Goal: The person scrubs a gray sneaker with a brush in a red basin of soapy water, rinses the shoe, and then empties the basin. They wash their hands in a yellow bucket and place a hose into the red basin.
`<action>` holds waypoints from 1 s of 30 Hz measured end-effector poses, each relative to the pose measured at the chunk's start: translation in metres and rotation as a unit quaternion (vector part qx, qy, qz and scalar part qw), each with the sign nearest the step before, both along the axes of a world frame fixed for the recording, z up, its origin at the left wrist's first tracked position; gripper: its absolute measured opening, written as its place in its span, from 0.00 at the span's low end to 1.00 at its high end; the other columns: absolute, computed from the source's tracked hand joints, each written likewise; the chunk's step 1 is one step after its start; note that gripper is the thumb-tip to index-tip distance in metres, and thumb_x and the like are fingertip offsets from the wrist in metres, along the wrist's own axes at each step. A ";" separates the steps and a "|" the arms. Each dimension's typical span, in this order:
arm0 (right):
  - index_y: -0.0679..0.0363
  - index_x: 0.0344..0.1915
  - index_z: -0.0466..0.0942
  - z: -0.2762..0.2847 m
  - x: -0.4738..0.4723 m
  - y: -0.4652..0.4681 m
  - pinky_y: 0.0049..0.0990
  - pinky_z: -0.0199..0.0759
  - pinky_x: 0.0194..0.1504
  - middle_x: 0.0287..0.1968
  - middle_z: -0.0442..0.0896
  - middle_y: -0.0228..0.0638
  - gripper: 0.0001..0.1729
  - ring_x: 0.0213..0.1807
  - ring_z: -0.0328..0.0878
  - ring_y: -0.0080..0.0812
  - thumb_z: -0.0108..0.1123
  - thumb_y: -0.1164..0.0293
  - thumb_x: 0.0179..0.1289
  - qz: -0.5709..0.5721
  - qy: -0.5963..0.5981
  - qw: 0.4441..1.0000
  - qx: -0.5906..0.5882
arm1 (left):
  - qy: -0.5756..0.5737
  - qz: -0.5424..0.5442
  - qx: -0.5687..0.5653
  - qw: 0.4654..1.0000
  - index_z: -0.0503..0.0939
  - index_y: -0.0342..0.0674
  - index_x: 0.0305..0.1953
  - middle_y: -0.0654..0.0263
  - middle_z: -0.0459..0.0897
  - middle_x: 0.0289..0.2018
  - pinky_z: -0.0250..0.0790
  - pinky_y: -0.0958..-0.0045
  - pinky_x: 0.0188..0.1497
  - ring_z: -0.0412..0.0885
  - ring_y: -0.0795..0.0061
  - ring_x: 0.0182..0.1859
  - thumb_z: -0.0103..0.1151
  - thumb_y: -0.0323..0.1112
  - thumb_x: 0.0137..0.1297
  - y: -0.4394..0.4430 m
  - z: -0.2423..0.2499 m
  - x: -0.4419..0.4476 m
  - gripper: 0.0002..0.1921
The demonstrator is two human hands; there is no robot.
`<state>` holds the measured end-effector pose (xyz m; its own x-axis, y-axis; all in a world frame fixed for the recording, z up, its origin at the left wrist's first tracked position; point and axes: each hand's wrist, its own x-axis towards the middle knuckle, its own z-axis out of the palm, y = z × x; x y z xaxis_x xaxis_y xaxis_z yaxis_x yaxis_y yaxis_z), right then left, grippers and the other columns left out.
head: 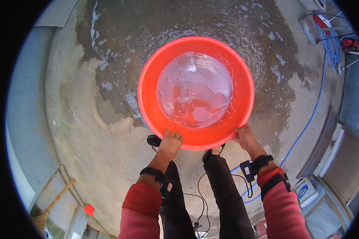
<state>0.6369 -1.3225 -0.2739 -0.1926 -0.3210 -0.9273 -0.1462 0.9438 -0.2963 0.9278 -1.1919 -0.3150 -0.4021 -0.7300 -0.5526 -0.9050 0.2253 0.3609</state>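
Note:
A large red plastic basin point(197, 139) is in front of me, over wet concrete. Somewhat soapy, cloudy water point(197, 89) with a few bubbles lies in its bottom. My left hand point(169, 144) grips the near rim at the lower left, fingers over the edge. At the lower right my right hand point(244, 136) holds the rim, its fingers partly hidden under the basin. Whether the basin touches the ground cannot be told.
Wet ground with foam patches point(275, 73) spreads around the basin. A blue hose point(312, 115) curves along the right side and behind my legs. Thin black cables point(204, 197) hang between my legs. A broom point(55, 201) and a small red container point(89, 210) are at the lower left.

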 end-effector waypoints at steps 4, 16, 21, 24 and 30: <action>0.51 0.63 0.59 -0.016 -0.004 0.005 0.46 0.78 0.48 0.55 0.74 0.39 0.24 0.51 0.78 0.39 0.48 0.70 0.68 0.013 -0.003 1.000 0.007 | -0.003 0.018 -0.036 0.999 0.79 0.49 0.40 0.70 0.76 0.42 0.59 0.55 0.60 0.73 0.69 0.51 0.54 0.31 0.55 0.005 -0.013 -0.008 0.11; 0.63 0.60 0.62 -0.028 -0.017 0.011 0.47 0.77 0.51 0.55 0.74 0.45 0.20 0.53 0.77 0.44 0.45 0.75 0.69 -0.021 -0.079 0.996 0.019 | 0.017 -0.024 -0.129 0.991 0.78 0.47 0.31 0.69 0.74 0.33 0.60 0.68 0.47 0.73 0.71 0.43 0.57 0.31 0.46 -0.026 0.035 0.021 0.07; 0.64 0.57 0.66 -0.003 -0.015 -0.015 0.46 0.77 0.51 0.51 0.77 0.46 0.17 0.51 0.78 0.44 0.48 0.75 0.68 -0.015 -0.087 0.995 0.042 | 0.084 0.037 -0.154 0.984 0.78 0.46 0.29 0.67 0.73 0.30 0.61 0.67 0.46 0.72 0.68 0.41 0.57 0.29 0.43 -0.049 0.064 0.027 0.07; 0.63 0.56 0.66 0.002 -0.017 -0.017 0.43 0.80 0.46 0.47 0.79 0.45 0.18 0.46 0.81 0.42 0.50 0.76 0.67 -0.022 -0.099 0.995 0.013 | 0.127 0.093 -0.178 0.971 0.77 0.45 0.27 0.66 0.72 0.30 0.61 0.66 0.45 0.72 0.67 0.40 0.56 0.28 0.43 -0.040 0.053 0.030 0.06; 0.62 0.56 0.66 -0.004 -0.029 -0.023 0.37 0.84 0.36 0.45 0.80 0.43 0.18 0.39 0.83 0.39 0.51 0.78 0.66 0.020 0.013 0.998 -0.058 | 0.122 0.116 -0.143 0.975 0.78 0.46 0.31 0.67 0.73 0.31 0.60 0.65 0.44 0.72 0.67 0.41 0.55 0.30 0.46 -0.010 0.017 -0.016 0.08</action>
<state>0.6079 -1.3453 -0.2780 -0.2014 -0.4333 -0.8785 -0.1924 0.8969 -0.3982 0.9117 -1.2018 -0.2978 -0.3020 -0.9271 -0.2222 -0.8391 0.1478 0.5236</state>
